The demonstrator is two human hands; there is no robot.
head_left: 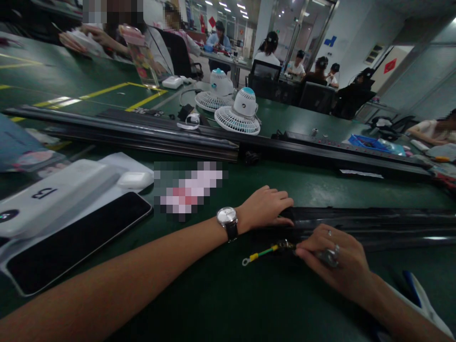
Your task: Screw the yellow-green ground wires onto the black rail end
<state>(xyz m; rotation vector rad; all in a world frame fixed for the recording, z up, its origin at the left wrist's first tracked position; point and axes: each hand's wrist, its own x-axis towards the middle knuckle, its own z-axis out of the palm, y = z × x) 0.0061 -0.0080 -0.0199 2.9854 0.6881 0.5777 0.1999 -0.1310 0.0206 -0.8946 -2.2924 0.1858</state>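
Observation:
My left hand [269, 206], with a watch [227, 216] on its wrist, has its fingers curled over the near end of a long black strip [374, 219]. Just to the right, my right hand [335, 251] is closed around a small tool with a clear handle [329, 257]. The tool's tip is hidden near the fingertips. Beside those fingertips lies a short green and yellow wire [265, 251] with a ring terminal [246, 261] at its left end; its right end reaches small metal parts by the strip.
A black phone [81, 242] and a white device [57, 194] lie at the left. Long black bars [142, 135] cross the table behind my hands, with two white fans [238, 116] beyond. White-and-blue pliers [422, 299] are near my right forearm. Several people sit farther back.

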